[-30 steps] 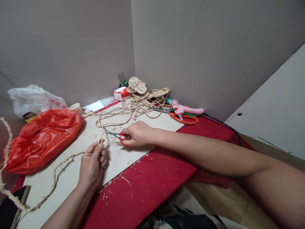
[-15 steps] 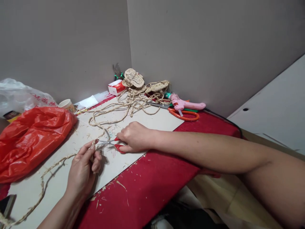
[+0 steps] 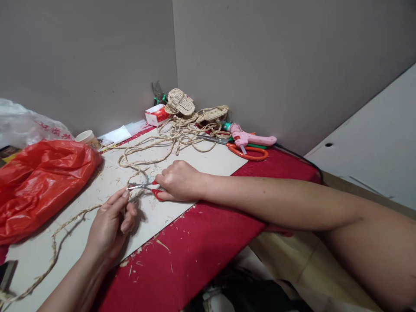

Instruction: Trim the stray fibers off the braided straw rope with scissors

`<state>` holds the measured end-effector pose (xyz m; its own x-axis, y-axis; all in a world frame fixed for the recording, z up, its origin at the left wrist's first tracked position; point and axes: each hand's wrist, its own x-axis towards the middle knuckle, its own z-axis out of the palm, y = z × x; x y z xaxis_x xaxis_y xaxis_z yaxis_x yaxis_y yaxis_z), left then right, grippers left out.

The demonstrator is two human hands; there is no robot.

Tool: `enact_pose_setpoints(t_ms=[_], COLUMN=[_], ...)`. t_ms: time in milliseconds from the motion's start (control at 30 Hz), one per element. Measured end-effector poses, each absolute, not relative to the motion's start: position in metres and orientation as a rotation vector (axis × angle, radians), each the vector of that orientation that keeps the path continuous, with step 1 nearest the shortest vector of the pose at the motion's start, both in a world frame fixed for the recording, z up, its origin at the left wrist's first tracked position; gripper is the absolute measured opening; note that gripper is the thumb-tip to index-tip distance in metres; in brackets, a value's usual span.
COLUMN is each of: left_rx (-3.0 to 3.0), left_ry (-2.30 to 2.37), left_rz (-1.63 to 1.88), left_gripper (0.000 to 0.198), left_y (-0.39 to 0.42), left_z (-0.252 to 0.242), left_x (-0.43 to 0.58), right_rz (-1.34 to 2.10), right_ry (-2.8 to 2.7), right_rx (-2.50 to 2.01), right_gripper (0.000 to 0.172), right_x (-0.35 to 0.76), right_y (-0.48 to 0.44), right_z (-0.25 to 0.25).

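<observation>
Between thumb and fingers, my left hand pinches a braided straw cord, which trails down to the lower left. My right hand is closed on the red handles of small scissors. Their blades point left and meet the cord at my left fingertips, looking nearly closed. More cord loops away from there over the white board to a tangled heap at the back.
A red plastic bag lies at left beside a paper cup. At the back are a red and white box, coiled straw pieces, a pink glue gun and orange-handled scissors. Straw scraps dot the red cloth.
The scissors' blades have come closer together and now reach the cord at my left fingertips. The whole view has shifted slightly, moving everything a little up and left.
</observation>
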<state>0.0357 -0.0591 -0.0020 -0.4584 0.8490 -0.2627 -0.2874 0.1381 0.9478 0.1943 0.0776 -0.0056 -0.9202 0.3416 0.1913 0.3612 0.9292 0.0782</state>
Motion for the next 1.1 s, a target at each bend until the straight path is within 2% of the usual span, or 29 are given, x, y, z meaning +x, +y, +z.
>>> enact_pose_setpoints(t_ms=[133, 333, 633, 833, 1100], left_rx=[0.523, 0.522, 0.453, 0.589, 0.658], left_ry=[1.415, 1.424, 1.422, 1.454, 1.437], left_rz=[1.516, 1.5, 1.531, 1.502, 1.502], left_gripper=[0.014, 0.018, 0.006, 0.016, 0.018], left_y=[-0.059, -0.058, -0.056, -0.058, -0.06], left_z=[0.0, -0.001, 0.003, -0.001, -0.006], left_x=[0.034, 0.033, 0.037, 0.039, 0.038], right_rz=[-0.172, -0.166, -0.174, -0.156, -0.051], right_ry=[-2.942, -2.948, -2.95, -2.944, -2.959], right_rx=[-0.564, -0.61, -0.623, -0.637, -0.703], right_gripper=[0.043, 0.043, 0.043, 0.042, 0.044], right_x=[0.194, 0.192, 0.193, 0.191, 0.191], right_y=[0.074, 0.071, 0.067, 0.065, 0.064], right_z=[-0.004, -0.004, -0.004, -0.003, 0.003])
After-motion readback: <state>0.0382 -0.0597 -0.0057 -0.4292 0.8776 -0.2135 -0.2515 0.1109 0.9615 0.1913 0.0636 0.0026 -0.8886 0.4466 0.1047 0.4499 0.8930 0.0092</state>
